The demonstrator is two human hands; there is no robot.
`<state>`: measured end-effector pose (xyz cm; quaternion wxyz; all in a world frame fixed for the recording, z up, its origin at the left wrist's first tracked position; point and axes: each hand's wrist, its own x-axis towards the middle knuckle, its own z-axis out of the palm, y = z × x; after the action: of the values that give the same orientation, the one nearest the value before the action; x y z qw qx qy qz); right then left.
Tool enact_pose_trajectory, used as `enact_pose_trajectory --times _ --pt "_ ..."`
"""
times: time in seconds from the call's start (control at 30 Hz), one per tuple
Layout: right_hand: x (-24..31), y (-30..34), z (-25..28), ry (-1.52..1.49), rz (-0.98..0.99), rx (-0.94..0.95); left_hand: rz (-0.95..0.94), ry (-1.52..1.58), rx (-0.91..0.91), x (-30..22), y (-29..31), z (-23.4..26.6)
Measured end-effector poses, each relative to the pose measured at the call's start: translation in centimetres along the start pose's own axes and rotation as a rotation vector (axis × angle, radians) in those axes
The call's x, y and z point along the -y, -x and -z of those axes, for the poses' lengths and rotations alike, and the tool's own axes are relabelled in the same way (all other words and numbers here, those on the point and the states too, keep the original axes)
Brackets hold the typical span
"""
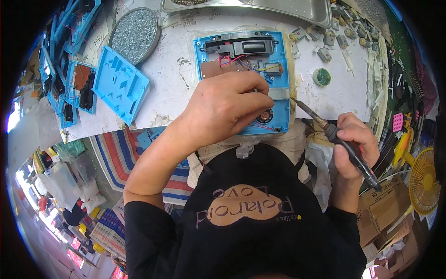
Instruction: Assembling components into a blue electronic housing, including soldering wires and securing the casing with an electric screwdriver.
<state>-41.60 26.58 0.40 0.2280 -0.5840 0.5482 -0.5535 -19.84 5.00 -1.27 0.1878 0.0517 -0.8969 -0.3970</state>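
Observation:
An opened blue plastic casing [281, 120] lies on the table in front of me. Inside it are a black plastic part [253, 48], a brown circuit board [210, 69], a small motor [274, 69], thin coloured wires and a round speaker-like part [265, 116]. Over its lower half, my left hand [227, 104] is closed in a pinch; whatever its fingertips hold is hidden. My right hand [357, 144] grips a soldering iron [332, 133] by its dark handle. The iron's tip points up and left, close beside the casing's right edge.
Left of the casing lie a blue cover [121, 83], more blue casings [80, 86] and a round dish of small metal pieces [134, 36]. A metal tray [278, 8] stands at the back. Several small motors [324, 55] and a round green-topped tin [321, 77] sit to the right.

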Motion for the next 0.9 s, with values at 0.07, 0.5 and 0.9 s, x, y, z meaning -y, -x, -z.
enact_pose_trajectory --times 0.07,0.5,0.9 --pt "0.0 0.0 0.0 -0.001 -0.008 -0.007 -0.010 -0.051 0.049 -0.1 -0.1 0.4" --pt "0.2 0.0 0.1 0.036 -0.015 0.004 -0.065 -0.115 0.112 0.1 -0.2 1.4" --pt "0.6 0.1 -0.5 0.005 -0.069 -0.023 0.000 -0.110 0.037 -0.3 0.0 0.2"
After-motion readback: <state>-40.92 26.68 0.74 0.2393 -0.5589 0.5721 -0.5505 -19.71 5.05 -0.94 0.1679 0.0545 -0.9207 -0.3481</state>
